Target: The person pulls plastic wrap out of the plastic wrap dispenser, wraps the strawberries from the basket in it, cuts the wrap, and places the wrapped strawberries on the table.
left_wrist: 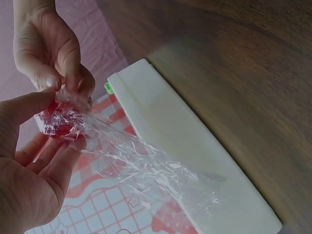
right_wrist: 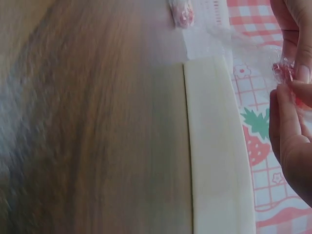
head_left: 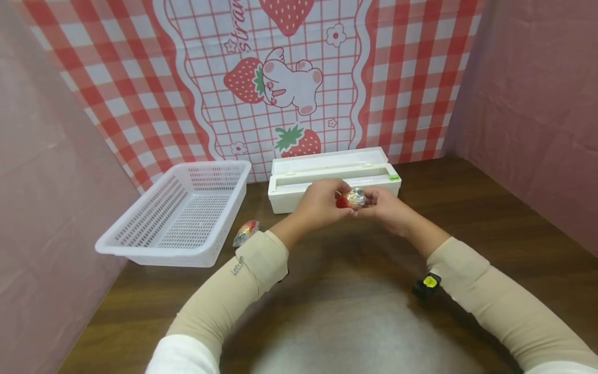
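Both hands meet in front of a long white film box (head_left: 285, 201). My left hand (head_left: 320, 203) holds a small round red thing wrapped in cling film (left_wrist: 61, 119), thumb on one side and fingers on the other. Fingers of my right hand (head_left: 390, 210) pinch the same bundle from the other side. From the bundle a loose, crumpled tail of clear film (left_wrist: 151, 163) hangs out in the left wrist view. What the red thing is, I cannot tell. Another film-wrapped thing, red and yellow (head_left: 246, 232), lies on the table by my left forearm.
A white plastic basket (head_left: 219, 252) with slotted sides stands at the left. The film box has its lid (head_left: 331, 158) raised at the back and a green piece (head_left: 394, 177) at its right end. Behind hangs a red-checked strawberry cloth (head_left: 402, 78); the table (head_left: 327, 311) is dark wood.
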